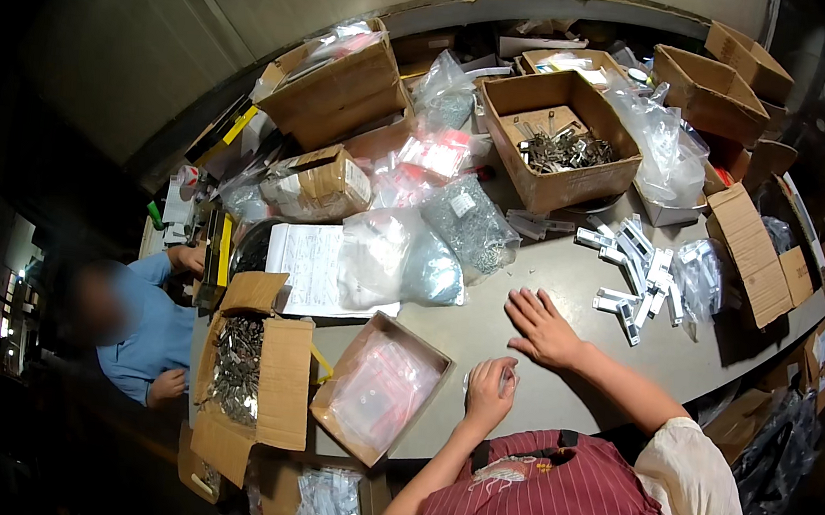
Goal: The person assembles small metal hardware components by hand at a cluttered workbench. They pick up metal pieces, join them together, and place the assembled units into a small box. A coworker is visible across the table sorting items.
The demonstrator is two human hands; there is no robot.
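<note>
My right hand (544,330) lies flat on the grey table (540,427), palm down with its fingers spread. Closer to me, my left hand (491,394) is closed, its fingers curled; a small pale bit shows at its edge, too little to name. Left of it stands an open cardboard box (428,412) with clear plastic bags (381,387) inside. Beyond my right hand, to the right, several small white and grey parts (637,271) lie in a loose pile. A clear bag of parts (700,278) rests beside that pile.
Boxes of metal parts stand at the left (283,385) and far side (567,178). Filled plastic bags (466,225) and paper sheets (303,264) cover the middle left. An open carton (750,248) stands right. A person in blue (159,326) is at the left edge.
</note>
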